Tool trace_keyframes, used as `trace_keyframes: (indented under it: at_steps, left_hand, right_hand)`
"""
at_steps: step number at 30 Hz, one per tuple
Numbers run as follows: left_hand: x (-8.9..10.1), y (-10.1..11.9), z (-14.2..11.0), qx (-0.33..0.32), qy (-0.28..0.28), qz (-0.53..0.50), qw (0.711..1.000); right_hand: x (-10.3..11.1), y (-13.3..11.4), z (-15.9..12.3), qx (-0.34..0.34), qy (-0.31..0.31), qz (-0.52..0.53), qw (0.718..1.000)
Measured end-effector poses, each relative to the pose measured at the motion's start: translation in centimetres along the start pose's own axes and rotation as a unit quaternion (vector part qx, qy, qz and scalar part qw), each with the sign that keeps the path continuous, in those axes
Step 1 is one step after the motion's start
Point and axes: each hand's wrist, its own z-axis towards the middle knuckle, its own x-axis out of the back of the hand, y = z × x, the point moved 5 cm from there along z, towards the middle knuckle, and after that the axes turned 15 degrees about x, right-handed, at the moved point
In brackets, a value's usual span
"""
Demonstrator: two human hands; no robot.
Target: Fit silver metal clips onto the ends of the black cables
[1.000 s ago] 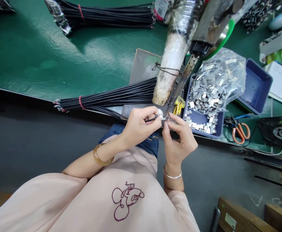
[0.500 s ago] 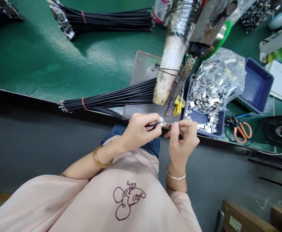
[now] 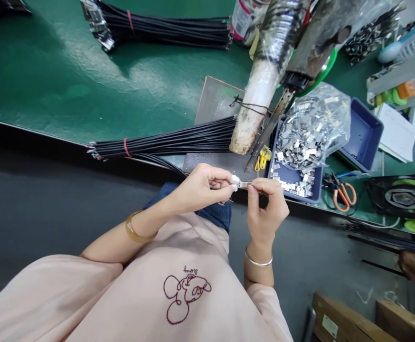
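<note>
My left hand [image 3: 202, 186] pinches the end of a thin black cable, with a white wrap on one fingertip. My right hand [image 3: 266, 204] pinches a small metal clip [image 3: 245, 185] at that cable's tip; the two hands meet just below the bench edge. Right beside them lies a bundle of black cables [image 3: 172, 141] tied with a red band. A blue tray [image 3: 295, 178] of loose metal clips sits just right of my hands, under a clear bag of clips [image 3: 310, 128].
A wrapped machine arm [image 3: 260, 90] with a metal blade hangs over a grey plate [image 3: 212, 99]. A second cable bundle [image 3: 165, 28] lies at the back of the green bench [image 3: 51, 85]. Orange-handled scissors [image 3: 343, 192], an empty blue tray [image 3: 360, 135] and a fan [image 3: 403, 197] lie right. Cardboard boxes [image 3: 339, 318] stand on the floor.
Both hands drew slightly down and away from the machine blade, staying pinched together on the cable end and clip. The view shifted a little to the left.
</note>
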Motion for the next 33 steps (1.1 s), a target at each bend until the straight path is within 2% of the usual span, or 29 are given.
trace_keyframes:
  at_steps: [4, 6, 8, 11, 13, 14, 17, 19, 27, 33]
  left_hand:
    - [-0.2, -0.4, 0.1, 0.003, 0.009, -0.017, 1.0]
    - [-0.3, -0.4, 0.3, 0.002, 0.016, -0.025, 1.0]
    - [-0.4, -0.3, 0.4, 0.003, 0.025, -0.027, 0.999]
    - [-0.3, -0.1, 0.7, 0.009, 0.036, -0.016, 0.999]
    - [-0.2, 0.0, 0.9, 0.011, 0.038, -0.006, 0.999]
    - [-0.2, 0.1, 1.0, 0.012, 0.037, -0.002, 0.999]
    - [-0.1, 0.1, 1.2, 0.017, 0.029, -0.01, 0.999]
    - [-0.2, 0.1, 1.3, 0.021, 0.032, -0.025, 0.999]
    - [-0.3, 0.0, 1.8, 0.01, 0.091, -0.026, 0.996]
    - [-0.3, 0.4, 1.9, 0.0, 0.108, -0.021, 0.994]
  right_hand:
    - [0.0, -0.3, 0.0, 0.048, -0.004, -0.045, 0.998]
    - [0.2, -0.4, -0.2, 0.048, 0.011, -0.056, 0.997]
    - [0.7, -0.3, -0.5, 0.018, 0.063, -0.063, 0.996]
    - [1.8, -0.1, -1.2, -0.049, 0.186, -0.057, 0.98]
    - [2.0, -0.1, -1.2, -0.061, 0.216, -0.038, 0.974]
    - [1.8, -0.1, -1.1, -0.052, 0.202, -0.032, 0.978]
    - [0.6, -0.4, -0.4, 0.001, 0.094, -0.054, 0.994]
    - [0.0, -0.4, -0.3, 0.023, 0.05, -0.069, 0.996]
    - [-0.7, 0.0, 0.3, -0.004, 0.045, -0.053, 0.998]
    - [-0.7, 0.1, 0.7, -0.035, 0.039, -0.035, 0.998]
